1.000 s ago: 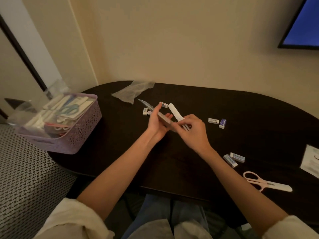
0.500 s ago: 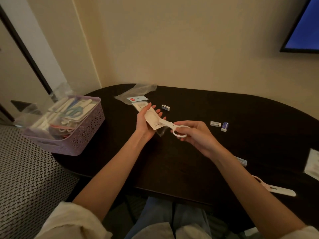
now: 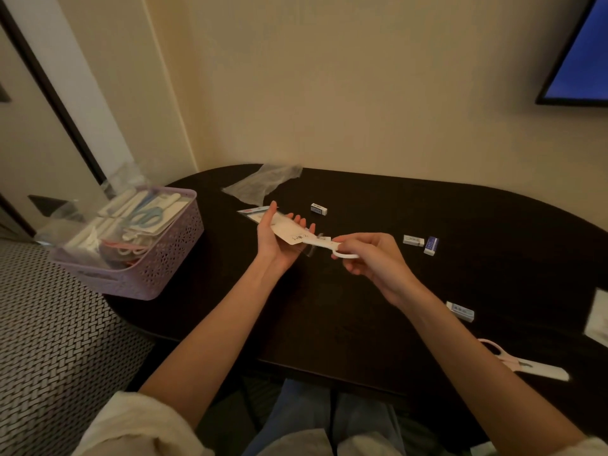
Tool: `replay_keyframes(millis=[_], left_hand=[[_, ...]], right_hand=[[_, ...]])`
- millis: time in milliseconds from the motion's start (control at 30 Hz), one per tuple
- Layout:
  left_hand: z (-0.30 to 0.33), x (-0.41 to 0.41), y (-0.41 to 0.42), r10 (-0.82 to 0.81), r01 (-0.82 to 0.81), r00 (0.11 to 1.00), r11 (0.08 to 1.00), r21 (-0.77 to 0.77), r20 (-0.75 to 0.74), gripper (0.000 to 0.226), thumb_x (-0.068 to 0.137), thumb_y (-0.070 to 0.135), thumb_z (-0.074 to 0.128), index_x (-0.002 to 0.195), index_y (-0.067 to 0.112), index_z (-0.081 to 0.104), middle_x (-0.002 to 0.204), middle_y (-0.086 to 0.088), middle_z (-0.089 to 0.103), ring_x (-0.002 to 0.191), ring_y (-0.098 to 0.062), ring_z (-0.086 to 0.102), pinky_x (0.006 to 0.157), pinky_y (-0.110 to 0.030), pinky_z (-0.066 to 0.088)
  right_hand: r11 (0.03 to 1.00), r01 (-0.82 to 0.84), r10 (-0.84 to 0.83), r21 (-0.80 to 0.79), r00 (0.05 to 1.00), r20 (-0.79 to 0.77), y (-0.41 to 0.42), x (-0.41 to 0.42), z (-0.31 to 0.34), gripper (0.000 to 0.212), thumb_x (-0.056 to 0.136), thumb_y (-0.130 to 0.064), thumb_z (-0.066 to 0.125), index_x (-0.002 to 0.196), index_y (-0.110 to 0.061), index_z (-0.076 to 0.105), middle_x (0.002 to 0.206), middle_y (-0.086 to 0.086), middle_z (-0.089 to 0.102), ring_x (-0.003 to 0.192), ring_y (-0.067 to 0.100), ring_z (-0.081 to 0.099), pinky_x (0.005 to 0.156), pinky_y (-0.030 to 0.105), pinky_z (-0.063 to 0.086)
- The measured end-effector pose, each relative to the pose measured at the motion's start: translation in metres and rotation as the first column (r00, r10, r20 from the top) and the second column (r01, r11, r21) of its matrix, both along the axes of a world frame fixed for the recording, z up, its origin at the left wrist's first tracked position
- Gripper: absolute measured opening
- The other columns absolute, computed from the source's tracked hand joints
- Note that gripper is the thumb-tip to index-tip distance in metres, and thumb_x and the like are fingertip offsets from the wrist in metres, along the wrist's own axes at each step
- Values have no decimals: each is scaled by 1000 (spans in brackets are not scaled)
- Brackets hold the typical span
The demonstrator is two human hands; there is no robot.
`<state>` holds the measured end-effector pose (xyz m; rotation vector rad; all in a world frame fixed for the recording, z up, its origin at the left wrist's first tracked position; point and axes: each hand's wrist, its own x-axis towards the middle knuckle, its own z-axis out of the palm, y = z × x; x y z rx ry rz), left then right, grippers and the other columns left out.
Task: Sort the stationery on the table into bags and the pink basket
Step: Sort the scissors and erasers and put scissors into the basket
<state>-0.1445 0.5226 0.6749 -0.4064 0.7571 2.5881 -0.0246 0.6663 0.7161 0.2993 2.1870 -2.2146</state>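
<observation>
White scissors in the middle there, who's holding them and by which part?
The right hand grips the white scissors by the handle loop; the left hand holds the clear bag over the blade end.

You're wearing a cream, off-white top; its loose sleeves are bunching above the elbows, left sleeve (image 3: pixel 131 426) at bottom left, right sleeve (image 3: pixel 589 447) just showing at the bottom right corner. Both forearms are showing bare, no watch or rings visible. The same pale fabric is draping over your lap, and blue denim jeans (image 3: pixel 302 409) are showing between the folds.
</observation>
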Motion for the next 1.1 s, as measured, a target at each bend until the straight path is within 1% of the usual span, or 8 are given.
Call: replay_keyframes(millis=[167,300,400,500,633,800,933,1100], left_hand=[[3,9,4,-35,35,999,998,52,6,58,84,41,67,126,3,51,111,-13,54,94,-24,58,88,-46,51],[1,15,5,-55,51,997,997,61,56,62,84,41,65,132,5,49,115,-12,54,99,-22,58,66,-43,53],[-3,13,2,-48,36,995,992,120,93,62,83,40,66,134,8,48,104,-12,56,91,-22,59,64,-42,56],[-4,11,1,-44,23,991,987,160,125,59,84,39,64,131,7,50,99,-13,56,90,-23,59,74,-48,52],[-4,13,1,-69,50,990,987,152,127,55,84,38,64,126,6,52,96,-13,56,91,-21,56,72,-47,50],[-4,17,-2,-103,91,990,989,118,96,51,83,34,67,125,8,54,105,-13,57,99,-22,57,77,-46,52],[0,20,-2,-113,105,992,986,129,61,44,87,30,63,123,5,54,105,-14,57,98,-25,58,73,-48,52],[5,20,-2,-117,112,992,987,113,46,44,88,26,61,126,3,54,107,-15,60,103,-27,59,86,-50,49]], right_hand=[[1000,3,-3,-8,1000,24,-9,-8,4,16,88,-11,64,100,-6,72,89,11,71,66,10,58,59,20,46],[978,-31,49,-204,995,83,-15,-15,12,20,88,-12,65,104,-1,69,92,10,71,77,12,65,71,23,52],[955,-82,119,-286,986,114,-18,-14,15,19,85,-8,67,103,-1,68,100,14,72,87,16,69,74,24,55],[965,-123,154,-232,981,119,-19,-13,14,35,82,0,68,116,0,61,108,16,69,95,19,69,73,22,57],[984,-104,121,-143,986,115,-22,-15,11,47,81,2,68,127,1,55,109,15,67,88,16,70,70,22,56],[999,-24,27,-25,994,106,-21,-19,7,49,82,-1,70,128,-1,54,103,14,69,79,12,68,67,21,54],[995,22,-31,95,995,98,-24,-21,0,49,81,-4,72,127,-4,54,96,10,71,79,12,68,66,20,54],[995,97,-101,36,990,103,-30,-23,-5,36,86,-4,66,121,-5,57,95,9,69,80,12,66,71,24,56]])
